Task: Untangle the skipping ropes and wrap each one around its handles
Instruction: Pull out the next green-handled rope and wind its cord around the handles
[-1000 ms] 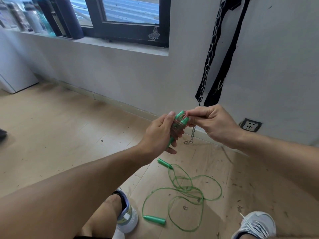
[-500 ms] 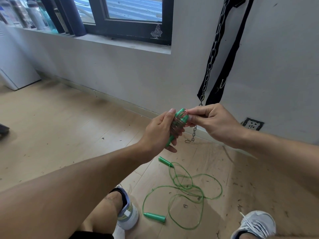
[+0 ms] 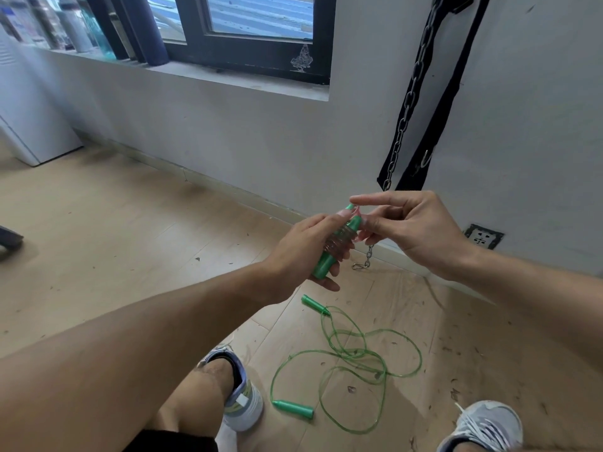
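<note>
My left hand grips a pair of green handles held together, with a pinkish clear rope coiled round their middle. My right hand is at the handles' top ends and pinches the last bit of that rope between thumb and middle fingers, the index finger stretched out above. A second skipping rope, green and loosely looped, lies on the wooden floor below my hands. Its two green handles lie apart, one handle nearer the wall and the other handle by my left shoe.
A steel chain with a hook and black straps hang on the wall behind my hands. A wall socket sits low at right. Bottles stand on the window sill. My left shoe and right shoe flank the green rope.
My right hand has opened up a little at the handles' top, its index finger now stretched out. The left hand still holds the wrapped handles.
</note>
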`<control>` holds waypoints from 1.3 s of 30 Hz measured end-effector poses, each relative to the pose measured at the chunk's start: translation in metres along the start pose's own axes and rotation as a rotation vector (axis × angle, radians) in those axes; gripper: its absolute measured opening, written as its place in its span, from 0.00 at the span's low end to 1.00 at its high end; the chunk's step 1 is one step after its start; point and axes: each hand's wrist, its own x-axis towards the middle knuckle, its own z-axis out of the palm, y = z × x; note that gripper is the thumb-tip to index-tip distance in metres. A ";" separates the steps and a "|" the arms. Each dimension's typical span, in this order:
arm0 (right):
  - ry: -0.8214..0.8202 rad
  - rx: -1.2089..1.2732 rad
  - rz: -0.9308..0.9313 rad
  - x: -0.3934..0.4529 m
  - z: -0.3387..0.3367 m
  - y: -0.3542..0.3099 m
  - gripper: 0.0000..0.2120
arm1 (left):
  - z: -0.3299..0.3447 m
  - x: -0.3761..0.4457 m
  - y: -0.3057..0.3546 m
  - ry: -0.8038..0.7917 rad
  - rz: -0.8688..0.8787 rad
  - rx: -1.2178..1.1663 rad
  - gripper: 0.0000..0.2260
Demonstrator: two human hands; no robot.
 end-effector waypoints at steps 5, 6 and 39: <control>-0.045 -0.114 -0.050 0.001 -0.002 0.000 0.17 | 0.000 0.000 0.000 0.011 -0.094 -0.114 0.23; -0.052 -0.116 -0.049 0.001 -0.002 0.000 0.17 | 0.000 0.000 0.000 0.010 -0.103 -0.114 0.22; -0.108 -0.335 -0.070 0.000 -0.014 -0.007 0.15 | -0.012 0.004 -0.003 -0.161 -0.006 0.012 0.20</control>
